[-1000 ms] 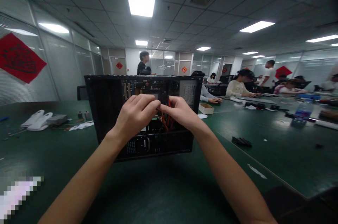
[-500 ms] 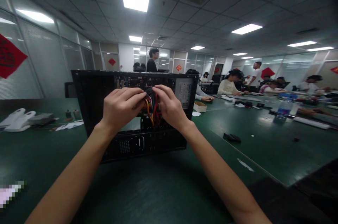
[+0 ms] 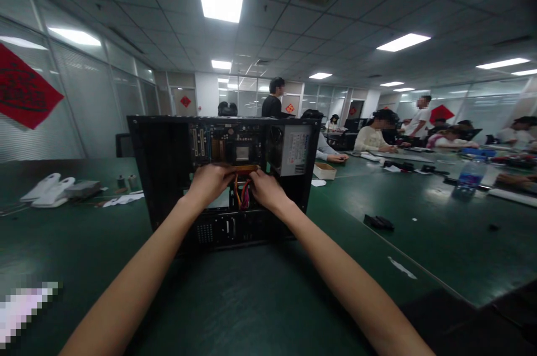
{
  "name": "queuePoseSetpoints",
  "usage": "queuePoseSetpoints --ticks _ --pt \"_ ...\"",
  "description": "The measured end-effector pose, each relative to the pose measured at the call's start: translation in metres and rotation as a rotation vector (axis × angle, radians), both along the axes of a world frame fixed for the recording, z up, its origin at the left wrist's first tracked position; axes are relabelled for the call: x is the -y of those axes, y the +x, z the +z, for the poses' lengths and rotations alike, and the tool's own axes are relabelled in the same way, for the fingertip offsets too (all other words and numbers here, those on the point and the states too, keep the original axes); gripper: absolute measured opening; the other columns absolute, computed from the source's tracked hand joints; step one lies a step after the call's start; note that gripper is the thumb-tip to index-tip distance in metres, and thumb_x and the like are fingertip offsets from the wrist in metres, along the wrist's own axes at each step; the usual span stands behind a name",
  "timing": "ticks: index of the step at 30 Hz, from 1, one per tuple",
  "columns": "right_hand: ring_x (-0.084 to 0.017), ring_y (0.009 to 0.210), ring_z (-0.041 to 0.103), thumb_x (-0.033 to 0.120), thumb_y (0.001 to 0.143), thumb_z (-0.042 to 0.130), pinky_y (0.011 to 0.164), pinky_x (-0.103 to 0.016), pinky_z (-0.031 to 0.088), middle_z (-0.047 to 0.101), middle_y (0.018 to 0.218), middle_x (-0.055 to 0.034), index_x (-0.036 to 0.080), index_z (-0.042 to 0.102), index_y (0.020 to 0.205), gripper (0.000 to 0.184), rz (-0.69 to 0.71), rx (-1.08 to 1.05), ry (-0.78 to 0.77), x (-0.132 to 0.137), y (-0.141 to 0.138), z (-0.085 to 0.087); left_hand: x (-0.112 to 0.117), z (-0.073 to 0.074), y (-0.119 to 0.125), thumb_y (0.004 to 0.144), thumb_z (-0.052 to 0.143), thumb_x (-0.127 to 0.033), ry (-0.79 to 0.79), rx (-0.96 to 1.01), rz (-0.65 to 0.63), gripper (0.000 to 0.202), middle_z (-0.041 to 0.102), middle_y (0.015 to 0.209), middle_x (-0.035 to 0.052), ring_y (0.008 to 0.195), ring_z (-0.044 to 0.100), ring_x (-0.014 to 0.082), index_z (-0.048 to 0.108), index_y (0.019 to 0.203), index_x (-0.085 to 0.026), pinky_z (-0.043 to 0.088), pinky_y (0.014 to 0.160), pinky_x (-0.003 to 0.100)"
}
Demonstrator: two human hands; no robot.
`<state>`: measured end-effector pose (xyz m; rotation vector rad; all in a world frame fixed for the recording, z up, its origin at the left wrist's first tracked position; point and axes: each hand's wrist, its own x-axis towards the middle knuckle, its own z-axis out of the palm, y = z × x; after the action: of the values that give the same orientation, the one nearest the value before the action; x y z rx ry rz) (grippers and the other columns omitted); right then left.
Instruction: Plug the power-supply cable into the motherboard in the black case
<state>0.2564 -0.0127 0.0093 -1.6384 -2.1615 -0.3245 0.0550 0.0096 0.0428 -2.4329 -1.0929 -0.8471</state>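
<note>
An open black computer case (image 3: 170,121) stands on the green table, its inside towards me. Within it are the motherboard (image 3: 207,135), with a pale square processor (image 3: 242,152), and a grey power supply (image 3: 295,146) at the upper right. Both hands reach in below the processor, by an orange-yellow strip (image 3: 246,168). My left hand (image 3: 211,183) has its fingers drawn together at the strip's left end; what they pinch is hidden. My right hand (image 3: 267,187) is closed at the top of a bundle of coloured cables (image 3: 244,195), which hangs between the hands.
White objects (image 3: 50,188), a grey box (image 3: 83,189) and papers lie left of the case. To the right are an open carton (image 3: 324,171), a black item (image 3: 378,222) and a water bottle (image 3: 472,174). Several people sit along the table; others stand farther back.
Both hands have moved down inside the case, from in front of the processor area to the strip below it. The processor now shows. The cables sit lower, and the view has shifted slightly.
</note>
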Motion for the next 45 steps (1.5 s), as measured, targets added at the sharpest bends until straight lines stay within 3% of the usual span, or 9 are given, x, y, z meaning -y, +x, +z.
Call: queuePoseSetpoints --ticks 6,9,14,17,22,30,38,45 --pt "-0.027 0.109 0.067 0.018 0.091 0.054 0.087 -0.031 0.05 0.07 0.116 -0.0173 0.012 0.067 0.109 0.024 -0.018 -0.039 -0.099 -0.014 0.006 -0.016 -0.02 -0.026 0.001 0.096 0.053 -0.027 -0.181 -0.12 0.053 0.031 0.074 0.121 0.0098 0.11 0.07 0.0284 0.076 0.118 -0.022 0.054 0.087 0.036" --pt "-0.027 0.104 0.068 0.023 0.089 0.057 0.081 -0.03 0.05 0.072 0.113 -0.017 0.013 0.07 0.107 0.024 -0.028 -0.041 -0.145 -0.016 0.006 -0.018 -0.025 -0.031 0.007 0.096 0.053 -0.026 -0.206 -0.153 0.085 0.032 0.074 0.121 0.0091 0.109 0.07 0.0285 0.075 0.119 -0.023 0.054 0.085 0.035" --pt "-0.026 0.1 0.07 0.026 0.087 0.059 0.075 -0.028 0.05 0.074 0.109 -0.0141 0.015 0.073 0.104 0.024 -0.041 -0.044 -0.175 -0.014 0.002 -0.017 -0.031 -0.022 0.019 0.092 0.057 -0.024 -0.292 -0.298 0.225 0.032 0.076 0.113 0.0097 0.105 0.071 0.0304 0.078 0.115 -0.028 0.054 0.085 0.037" --pt "-0.026 0.099 0.071 0.026 0.087 0.059 0.075 -0.029 0.051 0.074 0.11 -0.0143 0.016 0.073 0.105 0.025 -0.044 -0.052 -0.178 -0.013 0.001 -0.016 -0.031 -0.016 0.023 0.092 0.056 -0.026 -0.303 -0.354 0.246 0.031 0.077 0.112 0.0112 0.106 0.071 0.0327 0.079 0.113 -0.029 0.054 0.084 0.039" --pt "-0.028 0.099 0.071 0.026 0.086 0.061 0.076 -0.029 0.051 0.074 0.109 -0.0153 0.015 0.073 0.105 0.025 -0.03 -0.057 -0.191 -0.015 0.003 -0.017 -0.031 -0.021 0.022 0.093 0.054 -0.026 -0.288 -0.348 0.277 0.032 0.076 0.114 0.0095 0.107 0.071 0.0324 0.077 0.115 -0.031 0.055 0.083 0.038" --pt "-0.028 0.099 0.071 0.027 0.087 0.06 0.075 -0.029 0.052 0.074 0.109 -0.0162 0.014 0.073 0.106 0.027 -0.012 -0.06 -0.197 -0.014 0.004 -0.017 -0.031 -0.024 0.024 0.095 0.053 -0.031 -0.264 -0.354 0.281 0.033 0.076 0.116 0.0082 0.107 0.071 0.0326 0.076 0.118 -0.034 0.054 0.084 0.038" --pt "-0.028 0.1 0.071 0.027 0.086 0.06 0.076 -0.03 0.053 0.074 0.11 -0.0164 0.014 0.073 0.107 0.027 -0.008 -0.058 -0.174 -0.014 0.005 -0.016 -0.037 -0.029 0.021 0.095 0.05 -0.029 -0.247 -0.286 0.288 0.035 0.077 0.11 0.0115 0.106 0.071 0.0318 0.076 0.118 -0.026 0.055 0.086 0.038" --pt "-0.027 0.098 0.072 0.025 0.087 0.06 0.075 -0.029 0.052 0.075 0.107 -0.017 0.012 0.073 0.106 0.027 0.004 -0.042 -0.172 -0.015 0.004 -0.017 -0.031 -0.026 0.024 0.096 0.047 -0.025 -0.269 -0.373 0.252 0.037 0.074 0.119 0.0137 0.112 0.069 0.0339 0.075 0.12 -0.026 0.055 0.089 0.04"
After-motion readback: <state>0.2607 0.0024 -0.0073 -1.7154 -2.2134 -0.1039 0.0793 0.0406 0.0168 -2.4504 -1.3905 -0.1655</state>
